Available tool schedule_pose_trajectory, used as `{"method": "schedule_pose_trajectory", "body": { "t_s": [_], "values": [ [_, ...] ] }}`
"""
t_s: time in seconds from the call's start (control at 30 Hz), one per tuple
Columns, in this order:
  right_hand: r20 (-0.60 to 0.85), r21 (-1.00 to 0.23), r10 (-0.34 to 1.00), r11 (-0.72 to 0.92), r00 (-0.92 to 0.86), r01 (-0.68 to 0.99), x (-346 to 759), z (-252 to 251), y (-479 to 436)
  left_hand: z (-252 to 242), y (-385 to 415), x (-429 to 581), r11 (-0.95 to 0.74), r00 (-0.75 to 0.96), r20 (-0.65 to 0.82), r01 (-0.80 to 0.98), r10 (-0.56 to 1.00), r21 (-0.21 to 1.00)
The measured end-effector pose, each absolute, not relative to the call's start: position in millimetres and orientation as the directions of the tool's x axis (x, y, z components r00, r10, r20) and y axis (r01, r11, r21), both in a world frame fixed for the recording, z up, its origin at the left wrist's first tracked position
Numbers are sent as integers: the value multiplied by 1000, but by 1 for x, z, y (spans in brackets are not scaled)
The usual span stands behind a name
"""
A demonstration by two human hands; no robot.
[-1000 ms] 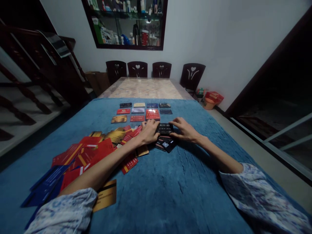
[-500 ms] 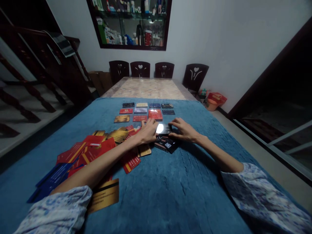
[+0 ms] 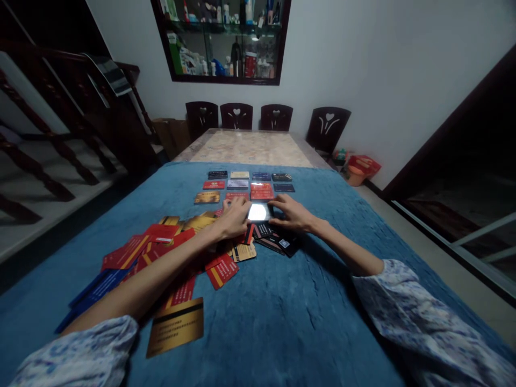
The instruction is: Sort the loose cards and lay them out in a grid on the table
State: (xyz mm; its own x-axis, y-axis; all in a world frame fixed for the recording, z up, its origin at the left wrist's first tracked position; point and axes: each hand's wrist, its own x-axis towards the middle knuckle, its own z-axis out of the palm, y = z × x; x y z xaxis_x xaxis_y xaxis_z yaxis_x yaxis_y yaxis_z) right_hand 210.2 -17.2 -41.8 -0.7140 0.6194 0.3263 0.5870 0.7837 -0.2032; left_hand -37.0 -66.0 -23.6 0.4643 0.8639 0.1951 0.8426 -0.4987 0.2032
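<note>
A shiny black card (image 3: 260,213), bright with glare, lies between my two hands. My left hand (image 3: 236,216) grips its left edge, fingers curled at the far side and thumb at the near side. At the right edge, my right hand (image 3: 292,213) pinches the same card; whether more cards sit under it I cannot tell. Just below lie loose black cards (image 3: 285,243), one with a square code. A card with a red stripe (image 3: 249,235) shows beside my left thumb. Under my left forearm spreads a pile of red cards (image 3: 129,252), gold cards (image 3: 244,251) and blue cards (image 3: 99,290).
Beyond my hands, small card stacks stand in rows, including a red stack (image 3: 261,191) and a gold stack (image 3: 207,197). One gold card (image 3: 176,328) lies near me. A blue cloth (image 3: 322,317) covers the table's near part. Dark chairs (image 3: 328,129) line the far end.
Both hands have moved left with the black card, which now sits straight below the red stack. The red-striped card has come into view by my left thumb. My view has shifted slightly.
</note>
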Motion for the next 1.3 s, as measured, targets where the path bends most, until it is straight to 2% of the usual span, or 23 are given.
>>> {"method": "schedule_pose_trajectory", "body": {
  "t_s": [0.43,1.03,1.3],
  "values": [
    [275,-218,585,811,-762,544,165,-33,3,-18,-61,-72,-410,391,144,901,909,140],
    [224,-150,600,800,-768,581,120,-22,35,-11,-35,-107,-352,333,139,925,933,147],
    [175,-125,607,795,-775,594,102,-15,48,-10,-20,-120,-315,303,118,943,946,108]
  ]
}}
